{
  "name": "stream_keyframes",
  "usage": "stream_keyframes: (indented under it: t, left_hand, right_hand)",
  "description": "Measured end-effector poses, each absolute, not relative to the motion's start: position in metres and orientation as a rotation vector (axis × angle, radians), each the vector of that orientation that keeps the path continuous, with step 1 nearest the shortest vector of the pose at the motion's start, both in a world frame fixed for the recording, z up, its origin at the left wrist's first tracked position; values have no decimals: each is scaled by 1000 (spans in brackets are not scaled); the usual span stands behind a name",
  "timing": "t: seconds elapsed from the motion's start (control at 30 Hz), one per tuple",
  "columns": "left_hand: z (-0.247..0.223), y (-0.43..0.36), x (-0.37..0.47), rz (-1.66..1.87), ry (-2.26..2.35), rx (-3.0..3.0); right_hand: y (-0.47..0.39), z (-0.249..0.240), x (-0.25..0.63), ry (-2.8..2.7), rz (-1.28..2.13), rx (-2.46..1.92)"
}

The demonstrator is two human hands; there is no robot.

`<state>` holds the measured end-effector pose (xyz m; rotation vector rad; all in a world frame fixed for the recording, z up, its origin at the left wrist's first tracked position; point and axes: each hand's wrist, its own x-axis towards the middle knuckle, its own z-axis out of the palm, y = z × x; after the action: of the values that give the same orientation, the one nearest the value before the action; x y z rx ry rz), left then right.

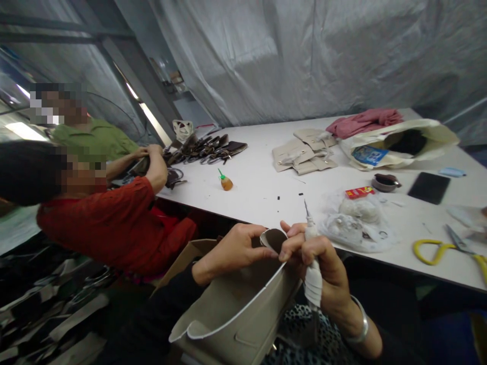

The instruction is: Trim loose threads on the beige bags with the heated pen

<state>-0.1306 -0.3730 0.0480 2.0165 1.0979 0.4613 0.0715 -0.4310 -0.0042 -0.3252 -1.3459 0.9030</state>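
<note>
A beige leather bag body (243, 309) with pale edges tilts in front of me, its opening facing up. My left hand (238, 249) pinches the curled rim at its upper corner between thumb and fingers. My right hand (319, 258) is closed around an awl (313, 284), whose handle is wrapped in white strips and whose thin metal point sticks upward. The fingertips of that same hand touch the bag's corner beside my left thumb. Part of the bag's lower side runs out of view.
On the white table (251, 192) are a glue bottle (226, 182), beige leather pieces (304, 152), dark straps (213, 149), a plastic bag (353, 223), yellow-handled scissors (429, 252), a phone (429, 187) and a cloth bag (429, 137). Two people (110, 223) sit at my left.
</note>
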Motion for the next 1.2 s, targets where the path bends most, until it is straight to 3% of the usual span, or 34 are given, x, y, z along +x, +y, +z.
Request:
stream_keyframes:
  t: [0.47,0.7,0.87,1.2]
  left_hand:
    - [46,-361,-143,502,957,2012]
    - [88,-361,-153,531,1049,2237]
    - [113,-370,-145,268,1122,2453]
    - [118,-387,-104,-212,1028,2589]
  right_hand:
    - [-427,-4,77,-1266,920,-337]
    - [-435,-17,65,-1463,877,-277]
    - [-446,-18,71,-1538,846,-313]
    - [-445,8,103,-1466,958,-701]
